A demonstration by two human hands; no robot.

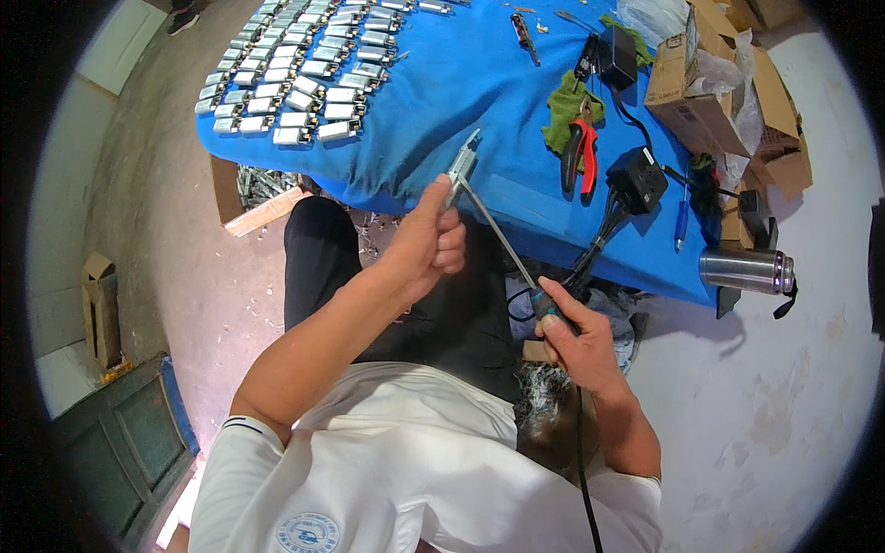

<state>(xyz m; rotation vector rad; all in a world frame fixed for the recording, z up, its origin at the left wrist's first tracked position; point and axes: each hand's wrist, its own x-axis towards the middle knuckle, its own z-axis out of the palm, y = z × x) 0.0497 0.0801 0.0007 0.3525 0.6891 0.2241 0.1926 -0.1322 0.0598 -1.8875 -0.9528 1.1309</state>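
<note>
My left hand is closed around the lower end of a narrow silvery part, held up just past the table's near edge; I cannot make out its exact kind. In my right hand is the dark handle of a corded soldering iron. Its long metal shaft slants up to the left, and the tip reaches the side of the silvery part; whether they touch is unclear. A black cord runs down from the handle past my right forearm.
Rows of small silver battery-like cells cover the left of the blue cloth. Red-handled pliers rest partly on a green rag. A black power box, blue pen, steel flask and cardboard box are right.
</note>
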